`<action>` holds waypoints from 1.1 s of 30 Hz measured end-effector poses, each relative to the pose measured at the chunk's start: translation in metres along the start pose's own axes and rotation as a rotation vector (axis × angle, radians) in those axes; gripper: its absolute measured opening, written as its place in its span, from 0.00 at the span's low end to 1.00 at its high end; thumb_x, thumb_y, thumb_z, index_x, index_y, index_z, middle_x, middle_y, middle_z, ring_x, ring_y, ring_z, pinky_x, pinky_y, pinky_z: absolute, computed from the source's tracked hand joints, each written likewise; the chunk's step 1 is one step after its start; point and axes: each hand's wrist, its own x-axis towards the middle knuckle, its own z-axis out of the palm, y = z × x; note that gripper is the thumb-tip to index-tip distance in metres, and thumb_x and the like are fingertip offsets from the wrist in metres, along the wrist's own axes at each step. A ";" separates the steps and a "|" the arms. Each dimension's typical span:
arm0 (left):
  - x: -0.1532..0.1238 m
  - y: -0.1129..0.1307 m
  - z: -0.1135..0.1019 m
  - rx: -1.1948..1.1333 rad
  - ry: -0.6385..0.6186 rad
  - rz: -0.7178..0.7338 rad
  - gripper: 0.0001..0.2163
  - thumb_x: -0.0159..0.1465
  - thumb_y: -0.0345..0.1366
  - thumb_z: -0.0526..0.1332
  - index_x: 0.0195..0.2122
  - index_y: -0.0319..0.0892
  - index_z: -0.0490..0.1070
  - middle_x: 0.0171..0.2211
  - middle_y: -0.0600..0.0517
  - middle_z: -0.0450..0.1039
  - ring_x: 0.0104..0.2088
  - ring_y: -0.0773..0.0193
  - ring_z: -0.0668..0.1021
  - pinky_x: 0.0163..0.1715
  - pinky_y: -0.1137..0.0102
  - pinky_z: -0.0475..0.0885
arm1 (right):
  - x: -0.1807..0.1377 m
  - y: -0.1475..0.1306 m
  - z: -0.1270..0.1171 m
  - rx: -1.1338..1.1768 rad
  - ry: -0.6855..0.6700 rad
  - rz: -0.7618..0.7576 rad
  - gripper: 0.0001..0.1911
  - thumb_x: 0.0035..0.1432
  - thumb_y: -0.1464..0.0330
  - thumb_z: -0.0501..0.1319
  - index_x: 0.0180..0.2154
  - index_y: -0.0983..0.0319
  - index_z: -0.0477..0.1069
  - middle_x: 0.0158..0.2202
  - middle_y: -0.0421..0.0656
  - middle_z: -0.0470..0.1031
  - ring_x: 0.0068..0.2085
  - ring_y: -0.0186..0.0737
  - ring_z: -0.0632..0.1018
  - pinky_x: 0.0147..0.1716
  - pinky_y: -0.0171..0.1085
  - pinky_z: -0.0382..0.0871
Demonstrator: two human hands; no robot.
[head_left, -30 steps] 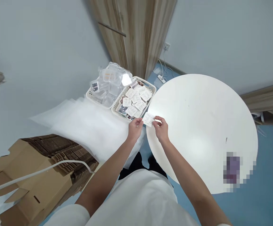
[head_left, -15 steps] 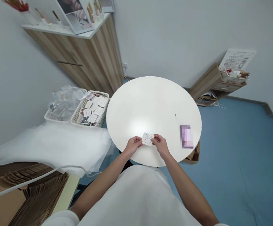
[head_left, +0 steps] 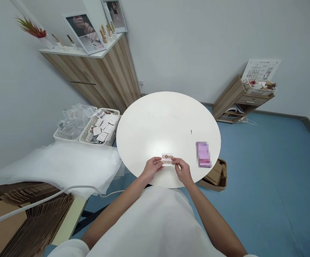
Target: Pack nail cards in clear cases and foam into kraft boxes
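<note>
A small white card [head_left: 167, 159] is held level between my two hands, over the near part of the round white table [head_left: 168, 117]. Two rows of small rounded brown and beige pieces, which look like press-on nails, cover its upper face. My left hand [head_left: 152, 167] pinches the card's left edge with thumb and fingers. At the right edge, my right hand [head_left: 182, 169] grips it the same way. To the right lies a purple-pink rectangular item [head_left: 203, 154], its surface blurred out. A small dark mark or bit [head_left: 191, 132] shows on the tabletop beyond it.
Left of the table, a white basket [head_left: 113, 132] holds many small cards, beside another with clear plastic packaging [head_left: 76, 117]. White sheeting [head_left: 85, 160] and folded cardboard [head_left: 37, 221] are nearer me. An open carton [head_left: 220, 175] stands on the floor, right.
The card has been turned over: its printed text faced up before, and now the side with two rows of pieces does. My view has shifted slightly.
</note>
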 end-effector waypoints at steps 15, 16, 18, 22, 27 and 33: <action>0.007 0.008 -0.024 0.108 -0.079 0.081 0.15 0.45 0.38 0.67 0.32 0.38 0.68 0.27 0.52 0.69 0.28 0.70 0.73 0.33 0.70 0.71 | 0.011 -0.023 0.013 0.265 0.149 0.421 0.21 0.47 0.58 0.59 0.42 0.61 0.67 0.33 0.42 0.70 0.29 0.33 0.72 0.35 0.39 0.68; 0.007 0.007 -0.025 0.120 -0.088 0.086 0.15 0.46 0.38 0.67 0.32 0.38 0.68 0.27 0.52 0.69 0.28 0.70 0.73 0.33 0.70 0.70 | 0.012 -0.023 0.014 0.266 0.161 0.419 0.20 0.46 0.58 0.60 0.41 0.61 0.68 0.31 0.41 0.69 0.29 0.33 0.71 0.34 0.39 0.68; 0.008 0.005 -0.027 0.141 -0.103 0.105 0.14 0.47 0.38 0.66 0.32 0.38 0.68 0.27 0.52 0.69 0.28 0.70 0.73 0.34 0.70 0.70 | 0.012 -0.023 0.017 0.254 0.164 0.411 0.20 0.45 0.58 0.60 0.39 0.61 0.68 0.28 0.40 0.68 0.28 0.34 0.71 0.32 0.38 0.68; 0.004 0.006 -0.032 0.221 -0.167 0.176 0.19 0.49 0.39 0.64 0.42 0.40 0.66 0.29 0.53 0.68 0.29 0.69 0.74 0.36 0.68 0.70 | 0.010 -0.025 0.022 0.217 0.150 0.423 0.21 0.45 0.57 0.60 0.39 0.62 0.68 0.27 0.40 0.67 0.26 0.34 0.71 0.28 0.37 0.68; 0.000 0.021 -0.044 0.508 -0.326 0.333 0.37 0.47 0.35 0.66 0.57 0.48 0.51 0.34 0.52 0.68 0.31 0.68 0.74 0.36 0.68 0.69 | 0.006 -0.026 0.028 0.169 0.155 0.428 0.23 0.47 0.56 0.59 0.43 0.61 0.66 0.28 0.39 0.66 0.25 0.32 0.70 0.26 0.35 0.67; 0.007 0.028 -0.048 0.719 -0.348 0.440 0.30 0.50 0.34 0.62 0.55 0.48 0.56 0.31 0.55 0.68 0.30 0.68 0.72 0.37 0.69 0.68 | 0.006 -0.029 0.028 0.122 0.083 0.386 0.21 0.49 0.59 0.57 0.44 0.61 0.66 0.30 0.40 0.66 0.25 0.31 0.70 0.28 0.35 0.66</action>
